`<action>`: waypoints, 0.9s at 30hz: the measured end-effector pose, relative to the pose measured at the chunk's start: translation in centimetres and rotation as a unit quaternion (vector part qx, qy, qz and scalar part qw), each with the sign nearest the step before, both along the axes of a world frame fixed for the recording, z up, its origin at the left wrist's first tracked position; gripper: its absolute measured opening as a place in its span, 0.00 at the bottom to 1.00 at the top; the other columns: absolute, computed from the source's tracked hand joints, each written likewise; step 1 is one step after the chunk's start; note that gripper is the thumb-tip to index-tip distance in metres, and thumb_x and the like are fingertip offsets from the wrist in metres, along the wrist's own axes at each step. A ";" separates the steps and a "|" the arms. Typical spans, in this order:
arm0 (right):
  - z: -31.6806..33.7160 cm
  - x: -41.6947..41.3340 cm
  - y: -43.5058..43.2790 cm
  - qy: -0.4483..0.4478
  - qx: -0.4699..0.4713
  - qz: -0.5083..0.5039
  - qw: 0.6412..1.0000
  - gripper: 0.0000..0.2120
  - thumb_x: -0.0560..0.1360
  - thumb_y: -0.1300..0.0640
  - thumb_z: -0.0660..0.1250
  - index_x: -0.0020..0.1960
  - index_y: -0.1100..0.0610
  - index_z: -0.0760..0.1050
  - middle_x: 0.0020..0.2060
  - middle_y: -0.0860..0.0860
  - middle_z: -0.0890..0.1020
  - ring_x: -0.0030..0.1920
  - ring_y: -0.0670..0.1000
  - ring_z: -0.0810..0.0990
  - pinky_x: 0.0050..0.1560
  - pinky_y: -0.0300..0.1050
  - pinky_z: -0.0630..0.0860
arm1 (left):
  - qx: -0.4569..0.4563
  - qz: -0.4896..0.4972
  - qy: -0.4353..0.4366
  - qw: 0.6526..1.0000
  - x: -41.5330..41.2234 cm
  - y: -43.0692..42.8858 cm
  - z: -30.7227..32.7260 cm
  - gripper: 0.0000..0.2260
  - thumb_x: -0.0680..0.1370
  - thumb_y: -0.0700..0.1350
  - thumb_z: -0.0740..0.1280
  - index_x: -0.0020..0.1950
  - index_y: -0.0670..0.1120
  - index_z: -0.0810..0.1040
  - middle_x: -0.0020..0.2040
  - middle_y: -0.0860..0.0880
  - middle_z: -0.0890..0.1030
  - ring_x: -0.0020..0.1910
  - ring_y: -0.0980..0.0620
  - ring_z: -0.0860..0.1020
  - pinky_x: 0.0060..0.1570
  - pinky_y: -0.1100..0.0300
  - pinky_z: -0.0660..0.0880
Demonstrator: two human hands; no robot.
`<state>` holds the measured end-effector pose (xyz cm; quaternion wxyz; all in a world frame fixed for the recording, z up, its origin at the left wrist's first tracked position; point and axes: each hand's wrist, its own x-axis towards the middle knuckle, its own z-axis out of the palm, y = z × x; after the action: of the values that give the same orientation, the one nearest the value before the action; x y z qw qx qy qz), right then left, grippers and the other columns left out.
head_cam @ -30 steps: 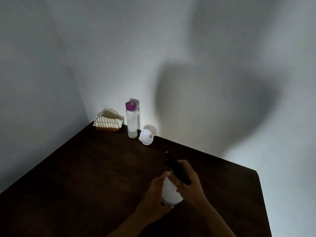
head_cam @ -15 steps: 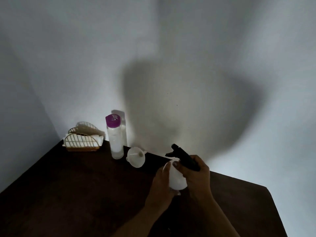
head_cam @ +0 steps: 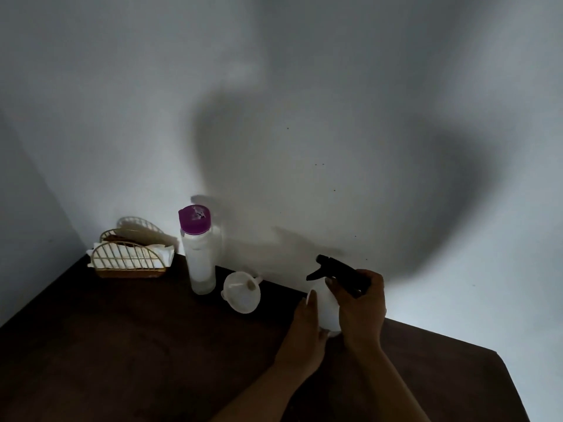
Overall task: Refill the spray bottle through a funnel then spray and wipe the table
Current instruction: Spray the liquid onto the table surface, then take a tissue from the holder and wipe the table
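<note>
White plastic forms the body of the spray bottle (head_cam: pixel 327 310), which appears to rest on the dark wooden table (head_cam: pixel 122 345) near its far edge and carries a black trigger head (head_cam: pixel 339 271). The left hand (head_cam: pixel 304 333) curls round the body and steadies it. The right hand (head_cam: pixel 362 309) closes over the trigger head.

Step in hand, by judgement: unscrewing the head to open the neck. Refilling is not yet begun.

The next move calls for lifting the head clear, then seating the white funnel (head_cam: pixel 242 295) in the neck. It lies tipped on the table near the left hand. The clear bottle with the purple cap (head_cam: pixel 199 263) stands just beside the funnel, cap on.

No brand, label or writing is legible in the dim light.
</note>
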<state>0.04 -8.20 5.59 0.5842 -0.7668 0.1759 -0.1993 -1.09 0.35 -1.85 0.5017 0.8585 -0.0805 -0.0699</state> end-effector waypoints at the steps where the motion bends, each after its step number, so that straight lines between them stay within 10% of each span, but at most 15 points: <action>1: -0.1 0.1 0.0 0.005 0.000 -0.005 1.000 0.21 0.66 0.59 0.76 0.51 0.54 0.68 0.41 0.43 0.75 0.42 0.44 0.75 0.39 0.34 0.69 | 0.003 -0.006 0.002 1.000 0.1 0.1 -0.1 0.29 0.78 0.42 0.60 0.75 0.45 0.48 0.75 0.43 0.54 0.73 0.46 0.58 0.70 0.59 0.58; 9: 0.1 -1.1 1.1 0.081 0.008 -0.025 0.996 0.40 0.69 0.59 0.74 0.72 0.59 0.55 0.68 0.60 0.68 0.66 0.60 0.70 0.60 0.48 0.68 | 0.003 -0.043 -0.013 0.999 -1.3 2.3 0.9 0.30 0.79 0.49 0.59 0.75 0.49 0.44 0.72 0.57 0.52 0.69 0.65 0.48 0.65 0.75 0.44; 16: 1.1 -6.7 6.8 0.135 0.029 -0.022 0.990 0.45 0.67 0.58 0.76 0.74 0.55 0.51 0.69 0.59 0.66 0.67 0.60 0.68 0.65 0.57 0.68 | 0.127 0.004 -0.065 0.990 -4.8 8.5 2.7 0.33 0.79 0.47 0.60 0.75 0.44 0.40 0.77 0.48 0.42 0.75 0.54 0.42 0.68 0.69 0.40; 27: 5.6 -15.3 14.5 0.171 -0.302 0.282 0.894 0.36 0.76 0.44 0.60 0.75 0.61 0.50 0.76 0.59 0.50 0.76 0.58 0.46 0.74 0.50 0.48 | 0.237 0.077 -0.047 0.967 -15.3 18.3 8.9 0.37 0.77 0.49 0.62 0.75 0.44 0.40 0.76 0.47 0.38 0.75 0.49 0.40 0.72 0.59 0.46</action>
<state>-15.21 6.30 11.20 0.3170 -0.9460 -0.0192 0.0650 -16.38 18.66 7.04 0.2830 0.9589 -0.0184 -0.0075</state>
